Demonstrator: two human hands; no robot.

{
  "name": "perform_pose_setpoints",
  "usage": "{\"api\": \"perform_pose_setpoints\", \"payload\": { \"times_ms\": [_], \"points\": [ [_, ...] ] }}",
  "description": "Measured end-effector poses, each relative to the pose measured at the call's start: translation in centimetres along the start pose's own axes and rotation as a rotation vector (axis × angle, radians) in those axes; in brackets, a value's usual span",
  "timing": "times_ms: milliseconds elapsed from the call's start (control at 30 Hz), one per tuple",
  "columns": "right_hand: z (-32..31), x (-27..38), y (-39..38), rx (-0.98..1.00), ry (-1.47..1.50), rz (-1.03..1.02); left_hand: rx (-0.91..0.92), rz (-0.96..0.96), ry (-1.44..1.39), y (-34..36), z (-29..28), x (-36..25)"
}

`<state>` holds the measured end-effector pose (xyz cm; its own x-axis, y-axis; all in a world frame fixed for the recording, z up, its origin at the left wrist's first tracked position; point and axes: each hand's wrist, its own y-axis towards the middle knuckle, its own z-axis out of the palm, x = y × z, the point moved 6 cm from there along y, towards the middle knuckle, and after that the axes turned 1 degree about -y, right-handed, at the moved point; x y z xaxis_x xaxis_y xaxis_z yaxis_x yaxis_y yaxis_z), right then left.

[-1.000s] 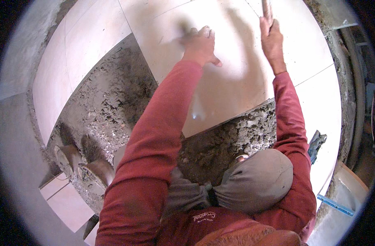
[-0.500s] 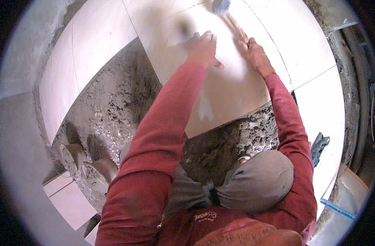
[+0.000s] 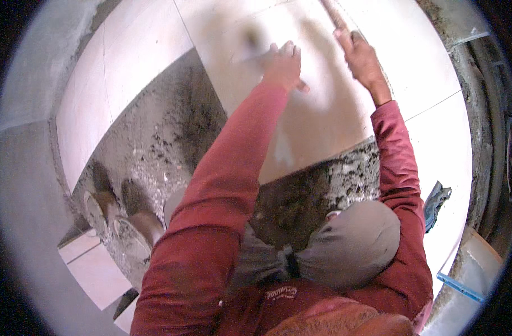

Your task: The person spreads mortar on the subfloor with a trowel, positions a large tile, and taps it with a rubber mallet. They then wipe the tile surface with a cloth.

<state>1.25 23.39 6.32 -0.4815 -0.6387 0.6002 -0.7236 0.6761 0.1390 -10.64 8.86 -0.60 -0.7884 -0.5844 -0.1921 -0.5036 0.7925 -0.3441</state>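
Note:
My left hand (image 3: 284, 66) rests palm down on a large cream floor tile (image 3: 315, 134), fingers spread. To its right, my right hand (image 3: 361, 61) grips the wooden handle of a hammer (image 3: 334, 17), which runs up to the top edge; its head is out of view. The tile borders patches of rough grey mortar (image 3: 323, 185), one along its near side below my arms, one to the left.
More laid tiles (image 3: 435, 140) surround the mortar. Two round pipe-like pieces (image 3: 134, 229) stand at lower left beside loose tile pieces (image 3: 99, 269). A crumpled dark piece (image 3: 435, 204) and a blue level (image 3: 460, 285) lie at right, near a wall edge.
The hammer swung down leftward over the tile, its head showing half a second ago, then rose back up out of view with my right hand. My left hand shifted slightly right.

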Motion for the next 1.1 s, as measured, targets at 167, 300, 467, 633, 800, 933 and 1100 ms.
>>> {"api": "perform_pose_setpoints", "payload": {
  "times_ms": [167, 300, 467, 633, 800, 933, 1100],
  "points": [
    [-3.1, 2.4, -0.8, -0.031, 0.365, -0.147, -0.101, -0.11, -0.038, -1.3, 0.8, -0.2],
    [-0.5, 3.3, -1.5, -0.086, 0.467, -0.169, -0.16, -0.178, -0.012, -2.1, 1.9, -1.0],
    [4.7, 3.8, 1.2, 0.146, -0.241, -0.306, -0.202, -0.133, -0.046, -2.5, 1.8, -0.8],
    [3.5, 7.1, 4.6, 0.218, 0.052, -0.302, -0.057, -0.157, -0.079, -2.7, 2.2, -0.8],
    [7.5, 9.2, 3.4, 0.288, 0.195, -0.343, -0.151, -0.156, -0.086, -1.9, 2.6, -0.5],
    [9.9, 9.0, 4.4, 0.409, -0.079, -0.344, -0.142, -0.164, -0.108, -0.9, 4.0, -0.2],
    [8.1, 11.5, 4.9, 0.312, 0.044, -0.38, -0.198, -0.207, -0.062, -0.8, 4.2, -0.3]
  ]
}}
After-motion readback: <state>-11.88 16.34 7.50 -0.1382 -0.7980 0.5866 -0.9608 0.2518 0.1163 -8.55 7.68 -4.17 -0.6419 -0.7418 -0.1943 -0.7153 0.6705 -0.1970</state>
